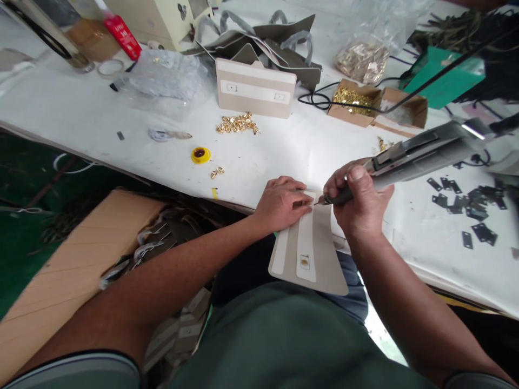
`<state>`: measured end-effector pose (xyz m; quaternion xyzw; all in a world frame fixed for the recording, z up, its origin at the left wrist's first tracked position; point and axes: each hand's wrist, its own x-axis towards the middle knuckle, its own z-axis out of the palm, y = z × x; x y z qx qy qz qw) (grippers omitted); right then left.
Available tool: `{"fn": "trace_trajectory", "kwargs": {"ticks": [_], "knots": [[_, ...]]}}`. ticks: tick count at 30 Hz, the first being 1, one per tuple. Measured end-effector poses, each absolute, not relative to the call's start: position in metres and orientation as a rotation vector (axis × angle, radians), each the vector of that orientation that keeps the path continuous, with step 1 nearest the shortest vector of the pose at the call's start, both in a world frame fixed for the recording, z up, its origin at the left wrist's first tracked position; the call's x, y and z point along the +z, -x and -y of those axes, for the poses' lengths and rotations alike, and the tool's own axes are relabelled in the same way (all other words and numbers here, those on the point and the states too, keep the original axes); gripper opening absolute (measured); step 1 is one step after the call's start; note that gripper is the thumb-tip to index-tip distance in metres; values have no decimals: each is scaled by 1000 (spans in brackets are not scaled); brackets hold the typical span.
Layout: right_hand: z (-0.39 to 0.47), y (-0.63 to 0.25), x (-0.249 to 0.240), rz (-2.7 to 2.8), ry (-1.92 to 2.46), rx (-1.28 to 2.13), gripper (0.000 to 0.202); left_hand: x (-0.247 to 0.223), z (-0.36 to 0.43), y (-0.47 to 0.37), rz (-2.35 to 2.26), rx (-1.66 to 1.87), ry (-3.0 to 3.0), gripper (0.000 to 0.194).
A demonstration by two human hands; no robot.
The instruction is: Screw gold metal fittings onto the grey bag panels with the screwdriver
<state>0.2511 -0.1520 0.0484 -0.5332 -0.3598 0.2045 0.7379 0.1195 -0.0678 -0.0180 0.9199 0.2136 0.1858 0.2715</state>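
A beige panel (324, 254) with pale strips lies over the table's front edge, its near end above my lap. My left hand (279, 205) is closed on the panel's far end, fingertips pressed by a small spot on the strip. My right hand (360, 200) is wrapped round a grey electric screwdriver (425, 154), which slants up to the right. The screwdriver's thin bit points at the panel beside my left fingertips; whether it touches a screw there I cannot tell. Near the panel's close end a small cut-out (305, 262) shows a brass-coloured piece.
Gold hardware (237, 123) lies in a pile, with a yellow pot (200, 155) closer in. A similar panel (256, 88) leans against grey bags. Boxes of gold fittings (352, 101) stand behind. Black plates (474, 200) are scattered right. A large carton (81, 259) stands below left.
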Motion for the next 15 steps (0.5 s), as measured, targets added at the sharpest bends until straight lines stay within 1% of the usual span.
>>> {"fn": "trace_trajectory", "kwargs": {"ticks": [6, 12, 15], "knots": [[151, -250, 36, 844, 1310, 416, 45, -18, 67, -119, -554, 510, -2466, 17], [148, -248, 30, 825, 1308, 414, 43, -19, 67, -118, -558, 503, -2472, 18], [147, -248, 27, 845, 1377, 399, 47, -18, 67, -118, -562, 500, -2477, 18]]}}
